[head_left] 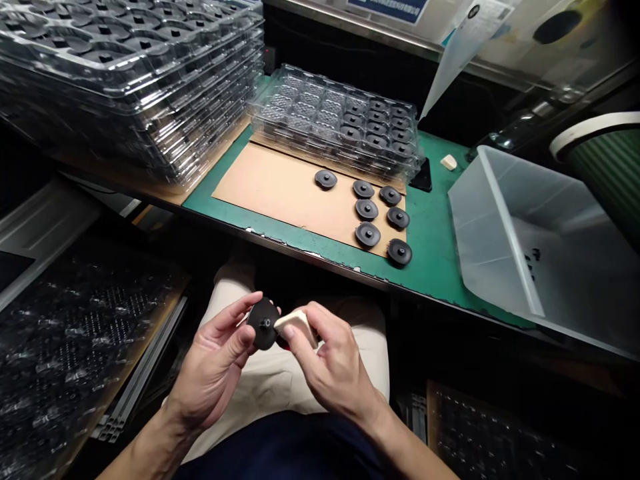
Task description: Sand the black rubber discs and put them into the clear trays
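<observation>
Left hand (pixel 216 363) pinches one black disc (pixel 260 327); right hand (pixel 334 360) grips one cream block (pixel 299 322) (seven more discs (pixel 367 235) beyond).

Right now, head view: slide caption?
Left hand holds a black disc, right hand a pale block at its edge; seven loose discs lie beyond on the bench.

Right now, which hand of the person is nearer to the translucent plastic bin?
The right hand. It holds a pale block and is to the left of the translucent bin; the left hand, holding a black disc, is farther left.
</observation>
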Demonstrator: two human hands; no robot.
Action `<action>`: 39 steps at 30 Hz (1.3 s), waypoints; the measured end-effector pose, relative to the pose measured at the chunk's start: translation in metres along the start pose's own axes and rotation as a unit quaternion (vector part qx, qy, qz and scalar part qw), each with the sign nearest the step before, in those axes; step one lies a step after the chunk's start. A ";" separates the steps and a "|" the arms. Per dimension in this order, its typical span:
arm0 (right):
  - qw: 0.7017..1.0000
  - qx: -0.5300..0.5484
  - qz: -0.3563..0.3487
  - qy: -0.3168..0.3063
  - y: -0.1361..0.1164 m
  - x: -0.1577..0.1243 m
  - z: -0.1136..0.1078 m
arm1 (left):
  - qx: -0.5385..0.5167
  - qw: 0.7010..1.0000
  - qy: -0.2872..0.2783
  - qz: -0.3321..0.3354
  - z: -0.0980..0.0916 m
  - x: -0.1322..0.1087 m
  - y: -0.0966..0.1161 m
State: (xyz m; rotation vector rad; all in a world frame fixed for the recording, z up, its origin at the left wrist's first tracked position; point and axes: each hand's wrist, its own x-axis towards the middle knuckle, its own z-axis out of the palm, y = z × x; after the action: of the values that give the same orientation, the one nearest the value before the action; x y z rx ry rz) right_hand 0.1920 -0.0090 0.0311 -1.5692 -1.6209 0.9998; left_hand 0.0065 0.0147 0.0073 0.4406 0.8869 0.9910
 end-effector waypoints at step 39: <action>0.979 -0.180 -0.091 0.033 -0.011 0.009 -0.009 | 0.022 0.999 -0.038 0.008 -0.007 -0.002 0.006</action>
State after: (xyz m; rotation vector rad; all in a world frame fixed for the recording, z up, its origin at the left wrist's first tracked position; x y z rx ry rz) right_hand 0.1940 0.0005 0.0442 -1.6245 -1.9380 0.5743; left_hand -0.0033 0.0160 0.0079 0.5205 0.8393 0.9655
